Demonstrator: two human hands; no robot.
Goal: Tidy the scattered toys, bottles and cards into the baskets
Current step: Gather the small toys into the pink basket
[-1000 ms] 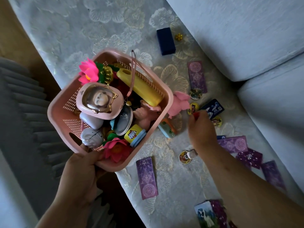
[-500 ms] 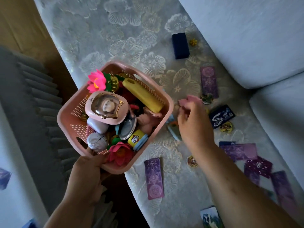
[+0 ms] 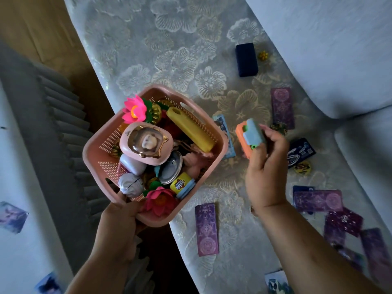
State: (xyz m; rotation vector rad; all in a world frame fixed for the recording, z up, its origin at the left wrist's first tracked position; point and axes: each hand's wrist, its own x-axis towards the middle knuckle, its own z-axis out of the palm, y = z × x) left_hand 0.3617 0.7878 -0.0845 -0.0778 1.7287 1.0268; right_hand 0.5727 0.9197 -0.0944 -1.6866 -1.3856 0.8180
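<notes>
Basket: a pink perforated plastic basket (image 3: 101, 149), held off the near edge of the flower-patterned seat cover (image 3: 169, 49), partly over the floor.
Basket contents: crowded with toys. Among them are a bright pink lotus flower (image 3: 134, 110) at the far corner and a darker one (image 3: 160, 200) at the near edge, a long yellow case (image 3: 191, 129) lying along the right wall, a rounded pink case with a gold-rimmed window (image 3: 145, 143), a lilac egg-shaped toy (image 3: 131, 184) and a small yellow tub with a blue lid (image 3: 180, 184).
Left hand: the left hand (image 3: 118, 225) grips the basket's near corner, thumb over the rim.
Right hand: the right hand (image 3: 265, 170) clasps an orange and light-blue toy (image 3: 250, 134) with its fingers curled round it.
Toy in hand: blocky, orange body, pale blue front, small green parts. It is lifted just beside the basket's right rim, not touching it.
Scattered on the cover: a purple card (image 3: 206, 229) near the basket, more purple cards to the right, a light-blue card (image 3: 224, 134) against the basket's right side, a dark blue box (image 3: 246, 59), a dark blue packet (image 3: 301, 151) and a round badge (image 3: 302, 167).
</notes>
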